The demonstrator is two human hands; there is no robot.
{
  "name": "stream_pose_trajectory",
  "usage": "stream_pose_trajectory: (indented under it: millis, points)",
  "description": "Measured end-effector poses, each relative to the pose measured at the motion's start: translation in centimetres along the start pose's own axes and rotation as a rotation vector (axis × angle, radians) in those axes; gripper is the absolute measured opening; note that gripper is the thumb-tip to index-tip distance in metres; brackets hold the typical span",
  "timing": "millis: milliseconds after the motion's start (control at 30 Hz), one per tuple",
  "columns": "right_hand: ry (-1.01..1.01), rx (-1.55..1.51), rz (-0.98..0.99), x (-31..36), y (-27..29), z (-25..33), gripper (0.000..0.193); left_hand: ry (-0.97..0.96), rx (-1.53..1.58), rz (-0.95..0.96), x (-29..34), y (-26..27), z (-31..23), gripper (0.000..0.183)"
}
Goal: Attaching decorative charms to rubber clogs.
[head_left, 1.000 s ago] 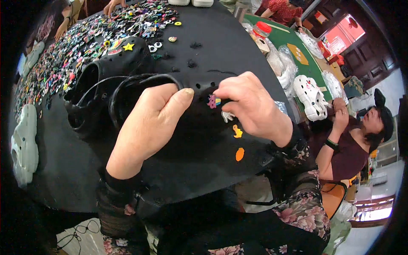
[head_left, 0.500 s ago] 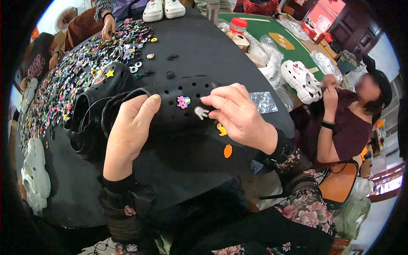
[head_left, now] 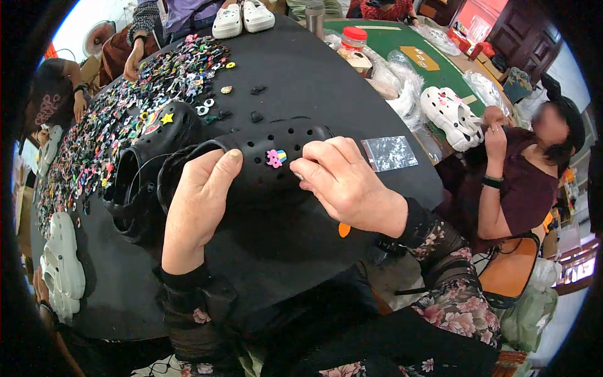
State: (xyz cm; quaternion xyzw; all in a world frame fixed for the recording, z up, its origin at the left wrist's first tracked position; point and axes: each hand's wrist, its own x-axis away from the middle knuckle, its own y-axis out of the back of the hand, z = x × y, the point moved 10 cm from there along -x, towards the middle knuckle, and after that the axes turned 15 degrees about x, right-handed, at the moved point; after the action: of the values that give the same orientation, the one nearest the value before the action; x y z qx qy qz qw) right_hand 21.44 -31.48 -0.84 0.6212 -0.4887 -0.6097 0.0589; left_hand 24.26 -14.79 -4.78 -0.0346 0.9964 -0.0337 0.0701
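My left hand is closed around the opening side of a black clog, with the thumb on top. A pink charm with a blue and yellow part sits on the clog's holed upper. Just right of it, my right hand is pinched, fingertips against the upper, on a small grey shoe charm that the fingers now almost wholly cover. Below that hand an orange oval charm lies on the black table. Left of the held clog rests its black mate, bearing a yellow star charm.
A wide heap of colourful charms spreads over the table's left; co-workers' hands reach at its far edge. Pale clogs lie at the near left, white ones at the back. A clear plastic bag lies right. Another person holds a white clog.
My right hand has closed in over the clog's upper, hiding the grey charm and a yellow charm that showed before. The view has shifted slightly; my left hand keeps its hold.
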Motion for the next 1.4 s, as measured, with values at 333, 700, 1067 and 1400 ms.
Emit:
stream_pose_trajectory:
  millis: [333, 700, 1067, 1400]
  points:
    - [-0.021, -0.095, 0.234, -1.4, -0.8, -0.8, 0.036, -0.031, -0.028, -0.005, 0.0, -0.2, -0.3, 0.040]
    - [-0.139, -0.219, 0.133, -0.2, -0.5, -2.1, 0.039, -0.035, -0.067, -0.001, -0.1, 0.1, -0.1, 0.039]
    - [0.095, 0.043, -0.054, 0.8, -0.3, -0.1, 0.040, 0.022, -0.099, -0.013, -0.5, 0.3, 0.1, 0.038]
    - [0.221, 0.122, -0.125, 0.7, -1.2, 0.4, 0.023, 0.040, -0.169, -0.023, -0.9, 0.1, 0.0, 0.039]
